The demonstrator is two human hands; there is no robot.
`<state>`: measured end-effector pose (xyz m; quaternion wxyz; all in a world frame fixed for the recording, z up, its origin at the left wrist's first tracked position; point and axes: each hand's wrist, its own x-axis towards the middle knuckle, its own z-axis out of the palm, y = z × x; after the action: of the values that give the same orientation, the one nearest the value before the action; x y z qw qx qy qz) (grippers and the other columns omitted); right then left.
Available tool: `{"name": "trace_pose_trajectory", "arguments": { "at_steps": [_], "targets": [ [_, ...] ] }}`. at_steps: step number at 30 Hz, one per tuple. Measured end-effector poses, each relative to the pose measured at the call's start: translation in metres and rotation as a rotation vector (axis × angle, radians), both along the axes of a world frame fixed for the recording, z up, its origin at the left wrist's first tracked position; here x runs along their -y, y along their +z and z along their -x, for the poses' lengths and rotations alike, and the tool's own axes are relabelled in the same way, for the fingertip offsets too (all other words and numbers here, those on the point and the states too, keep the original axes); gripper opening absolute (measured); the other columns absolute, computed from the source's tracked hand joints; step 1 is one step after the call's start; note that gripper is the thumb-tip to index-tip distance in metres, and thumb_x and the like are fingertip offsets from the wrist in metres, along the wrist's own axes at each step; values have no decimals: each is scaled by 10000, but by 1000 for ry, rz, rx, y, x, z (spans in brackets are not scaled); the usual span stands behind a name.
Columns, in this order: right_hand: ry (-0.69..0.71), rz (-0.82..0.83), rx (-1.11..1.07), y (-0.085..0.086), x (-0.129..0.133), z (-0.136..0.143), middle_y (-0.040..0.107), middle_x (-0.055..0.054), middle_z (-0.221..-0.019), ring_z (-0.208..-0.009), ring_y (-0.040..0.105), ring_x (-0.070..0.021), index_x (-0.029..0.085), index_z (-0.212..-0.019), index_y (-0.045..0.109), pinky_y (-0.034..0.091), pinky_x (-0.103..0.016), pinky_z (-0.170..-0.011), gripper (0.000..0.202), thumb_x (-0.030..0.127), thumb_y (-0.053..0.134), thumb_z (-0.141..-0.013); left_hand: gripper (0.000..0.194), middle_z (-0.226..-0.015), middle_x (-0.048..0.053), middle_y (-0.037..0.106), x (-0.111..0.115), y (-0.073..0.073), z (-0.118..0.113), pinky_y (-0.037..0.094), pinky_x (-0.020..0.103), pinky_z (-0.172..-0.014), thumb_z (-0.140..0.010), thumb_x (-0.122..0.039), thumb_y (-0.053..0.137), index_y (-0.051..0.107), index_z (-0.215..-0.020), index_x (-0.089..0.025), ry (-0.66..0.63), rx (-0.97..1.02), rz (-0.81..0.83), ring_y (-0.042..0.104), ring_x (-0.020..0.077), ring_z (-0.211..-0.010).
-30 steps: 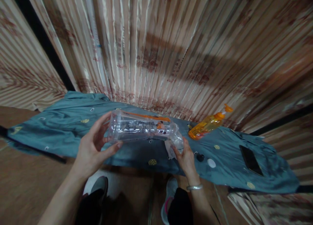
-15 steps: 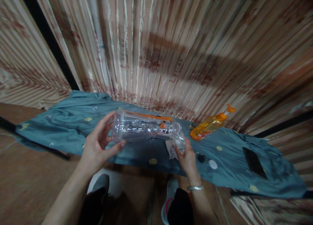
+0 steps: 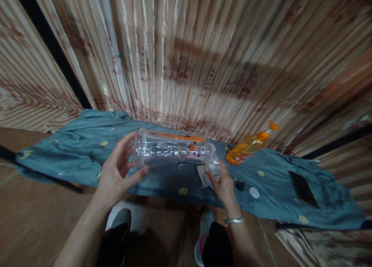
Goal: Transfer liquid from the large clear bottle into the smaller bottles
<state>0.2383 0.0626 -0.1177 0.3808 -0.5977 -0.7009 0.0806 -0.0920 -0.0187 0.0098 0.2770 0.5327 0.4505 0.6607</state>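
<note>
You have the clear plastic container [image 3: 171,150] near the centre of the frame, lying sideways in your grip above the teal cloth [image 3: 162,186]. Your left hand [image 3: 114,178], left of centre, is curved wide around the container's broad end, thumb below and fingers above. Your right hand [image 3: 225,185] is nearly closed, pinching the clear rounded piece [image 3: 213,161] at the container's other end, which sits bent downward from its line. As for progress, the container is in hand and lined up between both hands; whether that rounded piece is fastened or merely touching, I cannot tell. Setting the container down is not yet done. Just beside your right hand lie a crumpled pale sheet [image 3: 205,177], a small black object [image 3: 240,185] and a white disc [image 3: 254,192]. Right of centre, the orange pump bottle [image 3: 248,147] is untouched, and a dark phone [image 3: 303,189] lies at lower right.
</note>
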Motion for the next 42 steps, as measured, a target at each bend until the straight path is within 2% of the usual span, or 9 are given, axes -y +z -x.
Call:
{"name": "trace_pose_trajectory", "arguments": {
  "at_steps": [11,20,24,27,33,42],
  "targets": [
    [-17,49,-14,7,2,3,705,-176,-1206,-1092,695,-331,145,-1338,524,564,-479,-937,608,493,615,-848,839,-1379,53,667,0,0,3,630,215,-776,-581,-196,896,585,-1352,-308,-4,12,23,696,198,-1139],
    [-64,7,-7,9,2,8,712,-200,-1163,-1048,703,-340,116,-1313,532,566,-481,-898,635,581,556,-881,841,-1452,72,616,-2,-1,3,630,212,-781,-585,-196,891,576,-1359,-293,-13,-12,15,681,220,-1207],
    [-55,-36,0,9,1,9,671,-221,-1243,-1111,674,-344,113,-1300,533,548,-493,-936,627,592,524,-894,817,-1450,99,609,-3,-2,4,650,269,-783,-635,-233,870,552,-1386,-267,-3,-73,-2,685,246,-1193],
    [-53,1,3,8,1,10,696,-205,-1190,-1060,696,-332,115,-1316,526,562,-473,-906,620,576,519,-902,810,-1459,124,594,-1,-2,8,664,312,-767,-675,-263,854,523,-1414,-253,2,-107,0,680,273,-1190],
    [-54,8,19,8,3,10,711,-192,-1183,-1043,708,-326,128,-1337,519,568,-449,-887,608,549,545,-900,849,-1448,112,604,-1,-4,11,657,277,-706,-639,-241,889,533,-1409,-293,-15,-79,-4,668,290,-1200],
    [-53,8,-16,10,3,8,723,-182,-1148,-1015,716,-323,132,-1319,529,574,-447,-872,609,563,554,-890,882,-1438,112,604,0,-3,6,646,272,-719,-644,-238,886,498,-1433,-303,-53,-69,17,672,272,-1169]
  ]
}}
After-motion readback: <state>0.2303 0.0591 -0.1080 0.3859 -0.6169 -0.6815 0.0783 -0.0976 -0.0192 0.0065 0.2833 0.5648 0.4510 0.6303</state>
